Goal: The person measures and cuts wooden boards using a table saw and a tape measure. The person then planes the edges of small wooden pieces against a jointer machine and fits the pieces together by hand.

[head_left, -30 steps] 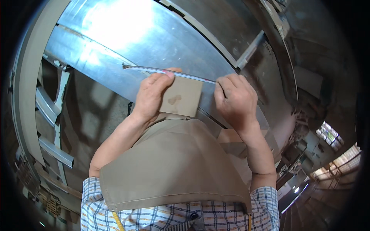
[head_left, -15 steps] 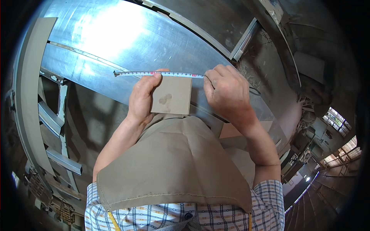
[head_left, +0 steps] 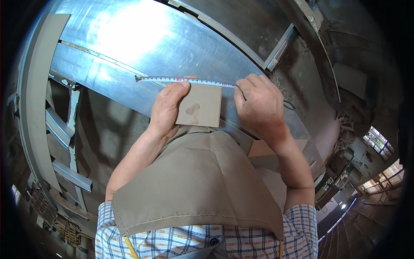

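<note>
A square beige board (head_left: 203, 104) with a dark stain on its face is gripped along its left edge by my left hand (head_left: 167, 108). The thumb of that hand lies on the front, by the top left corner. Across the board's top edge runs the blade of a tape measure (head_left: 202, 81), white with red marks, its hooked end sticking out past my left thumb. My right hand (head_left: 262, 100) is closed around the other end of the tape, to the right of the board. Whatever case it has is hidden in the fist.
Beneath my hands stretches a shiny metal table (head_left: 194, 56) with a slot along it. A long beige strip (head_left: 51, 112) runs down the left side, near metal rails (head_left: 71, 176). A brown panel (head_left: 261, 148) lies by my right forearm. Wood shavings (head_left: 282, 82) litter the area beyond the table.
Both hands, the board and the tape have shifted slightly to the right in the picture, and the background has shifted a little too. Both grips look the same.
</note>
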Motion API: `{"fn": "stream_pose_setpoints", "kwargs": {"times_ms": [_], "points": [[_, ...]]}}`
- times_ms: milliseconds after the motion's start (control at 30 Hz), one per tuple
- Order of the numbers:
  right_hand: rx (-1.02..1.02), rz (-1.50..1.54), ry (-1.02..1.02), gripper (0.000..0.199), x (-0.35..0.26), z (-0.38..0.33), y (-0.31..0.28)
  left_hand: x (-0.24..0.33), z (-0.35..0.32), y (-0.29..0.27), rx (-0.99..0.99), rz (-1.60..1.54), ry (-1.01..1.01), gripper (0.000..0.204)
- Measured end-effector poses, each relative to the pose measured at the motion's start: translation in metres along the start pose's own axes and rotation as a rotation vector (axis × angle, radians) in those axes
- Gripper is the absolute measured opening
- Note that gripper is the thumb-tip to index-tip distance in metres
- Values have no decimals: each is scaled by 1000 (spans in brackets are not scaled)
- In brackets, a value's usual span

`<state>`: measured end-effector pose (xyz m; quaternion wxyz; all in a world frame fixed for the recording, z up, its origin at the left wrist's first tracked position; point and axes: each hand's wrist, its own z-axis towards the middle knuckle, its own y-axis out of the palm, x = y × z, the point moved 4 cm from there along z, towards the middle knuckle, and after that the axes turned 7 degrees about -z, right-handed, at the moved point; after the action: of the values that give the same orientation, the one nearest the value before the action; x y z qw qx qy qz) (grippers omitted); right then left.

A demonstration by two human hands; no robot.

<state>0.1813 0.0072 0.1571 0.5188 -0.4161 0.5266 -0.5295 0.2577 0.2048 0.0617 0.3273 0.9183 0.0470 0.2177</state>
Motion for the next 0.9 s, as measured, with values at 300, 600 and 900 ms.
{"fn": "stream_pose_setpoints", "kwargs": {"times_ms": [300,600,900], "points": [[-64,22,20,11,3,1,5,-2,0,-1,22,-6,-24,40],[-111,28,28,6,5,2,8,-1,1,0,59,-22,-46,40],[-92,36,21,11,5,2,8,-2,4,-2,70,-32,-56,37]]}}
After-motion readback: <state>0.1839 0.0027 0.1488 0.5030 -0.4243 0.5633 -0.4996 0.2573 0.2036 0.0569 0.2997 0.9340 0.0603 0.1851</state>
